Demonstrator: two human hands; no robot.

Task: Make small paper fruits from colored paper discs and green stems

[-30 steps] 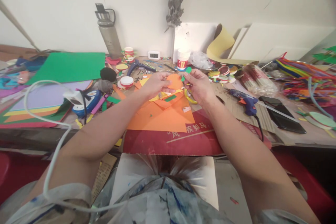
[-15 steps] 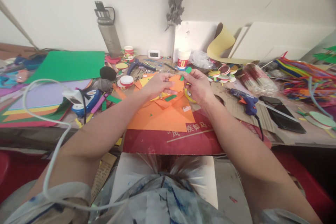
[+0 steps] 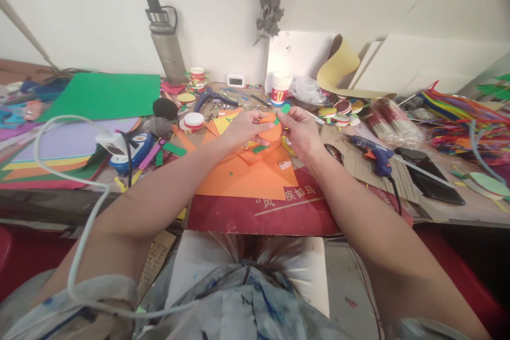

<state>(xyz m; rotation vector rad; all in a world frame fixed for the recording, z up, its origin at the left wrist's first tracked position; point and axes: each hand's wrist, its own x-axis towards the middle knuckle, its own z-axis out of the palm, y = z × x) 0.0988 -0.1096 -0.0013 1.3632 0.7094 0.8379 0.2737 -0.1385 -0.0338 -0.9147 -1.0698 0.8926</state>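
Between the fingers of my left hand (image 3: 250, 130) is a rounded orange paper piece (image 3: 270, 134), its thumb lying across the front. My right hand (image 3: 299, 130) pinches a small green paper piece (image 3: 284, 109) at the orange piece's upper right edge; the two pieces appear to touch there. Below both hands lie orange paper sheets (image 3: 247, 183), with a green strip (image 3: 260, 149) and a small white clip-like piece (image 3: 285, 165) on top. A yellow paper (image 3: 227, 125) shows beside my left hand. The fingertips of my right hand are partly hidden.
A glue gun (image 3: 372, 154) and a black phone (image 3: 428, 175) lie to the right. Paper cups (image 3: 281, 89) stand behind my hands. On the left are colored sheets (image 3: 75, 141), a blue device (image 3: 133, 154) and a white cable (image 3: 93, 212). A grey bottle (image 3: 169, 53) stands against the wall.
The orange piece has turned in my left hand and now shows a rounded edge. My right hand has shifted slightly, still at the green piece. The view has moved a little.
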